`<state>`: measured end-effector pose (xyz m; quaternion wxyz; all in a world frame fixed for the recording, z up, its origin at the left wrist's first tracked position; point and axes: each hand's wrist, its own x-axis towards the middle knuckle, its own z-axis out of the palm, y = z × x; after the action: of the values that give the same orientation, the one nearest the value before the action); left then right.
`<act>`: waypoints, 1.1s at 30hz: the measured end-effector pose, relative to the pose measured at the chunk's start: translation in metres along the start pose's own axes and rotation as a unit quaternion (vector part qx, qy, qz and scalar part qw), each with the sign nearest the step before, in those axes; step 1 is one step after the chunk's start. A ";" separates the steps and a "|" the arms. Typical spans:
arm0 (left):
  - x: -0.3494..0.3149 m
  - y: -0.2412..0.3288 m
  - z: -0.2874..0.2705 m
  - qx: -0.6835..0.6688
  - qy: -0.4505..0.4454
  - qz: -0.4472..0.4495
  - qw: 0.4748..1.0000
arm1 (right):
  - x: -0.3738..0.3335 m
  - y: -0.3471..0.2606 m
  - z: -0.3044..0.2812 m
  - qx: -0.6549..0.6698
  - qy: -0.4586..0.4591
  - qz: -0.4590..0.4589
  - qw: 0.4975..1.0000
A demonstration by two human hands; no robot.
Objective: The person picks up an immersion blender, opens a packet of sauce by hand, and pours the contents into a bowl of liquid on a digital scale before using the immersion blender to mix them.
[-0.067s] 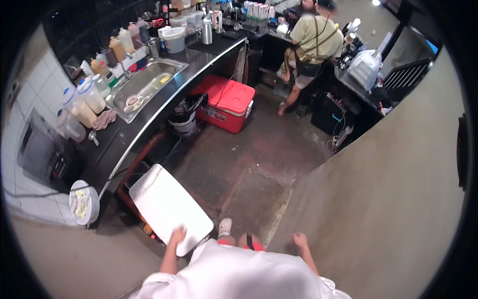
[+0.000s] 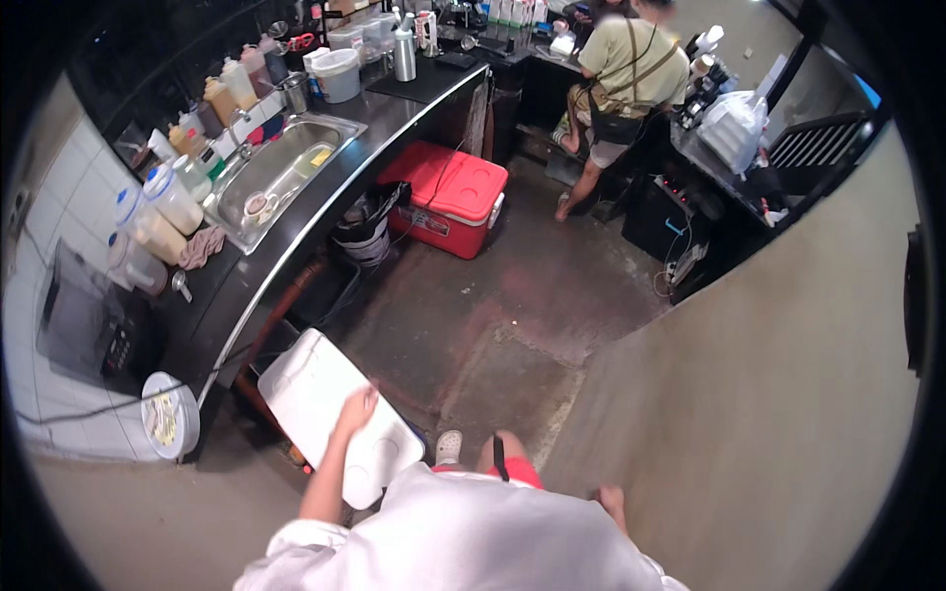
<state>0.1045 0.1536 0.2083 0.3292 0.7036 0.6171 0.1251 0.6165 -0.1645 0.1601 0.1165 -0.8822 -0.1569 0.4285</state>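
My left hand (image 2: 358, 407) hovers over the white lid of a cooler box (image 2: 313, 384) at the lower left. Its fingers look loosely curled, with nothing visible in them, and whether it touches the lid I cannot tell. Down by my right side, my right hand (image 2: 611, 499) hangs close to the beige wall (image 2: 749, 394). That hand is partly hidden by my white shirt and a little blurred, so its fingers are unclear.
A dark curved counter (image 2: 251, 305) with a metal sink (image 2: 281, 182) runs along the left, lined with bottles and tubs. A red cooler (image 2: 443, 197) and a black-lined bin (image 2: 363, 241) stand below it. Farther off, a person in an apron (image 2: 631, 74) stands at the back counter.
My left hand has swung forward over the white lid. My right hand has drawn back toward my body, and one knee has come forward.
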 end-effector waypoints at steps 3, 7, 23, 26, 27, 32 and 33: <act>0.156 0.102 -0.085 -0.125 0.073 0.116 0.983 | 0.071 0.100 -0.003 0.385 -0.128 0.203 0.891; 0.306 0.162 -0.104 -0.015 0.202 0.155 0.967 | 0.153 -0.027 -0.008 0.112 -0.108 0.104 0.982; 0.824 0.269 -0.057 -0.512 0.159 0.078 0.841 | 0.468 -1.012 -0.125 0.254 -0.112 -0.519 0.808; 0.959 0.301 -0.087 -0.534 0.236 0.013 0.811 | 0.494 -1.121 -0.098 0.261 -0.122 -0.530 0.797; 0.997 0.298 -0.104 -0.491 0.284 -0.013 0.823 | 0.488 -1.153 -0.084 0.257 -0.162 -0.537 0.787; 1.126 0.311 -0.134 -0.378 0.361 -0.131 0.842 | 0.539 -1.320 -0.029 0.101 -0.107 -0.653 0.743; 1.140 0.322 -0.136 -0.381 0.368 -0.149 0.835 | 0.545 -1.355 -0.020 0.084 -0.104 -0.663 0.736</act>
<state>0.5142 1.2730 0.2465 0.3345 0.3234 0.6937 0.5498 0.7108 1.2906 0.2407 0.4277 -0.4913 -0.6770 0.3427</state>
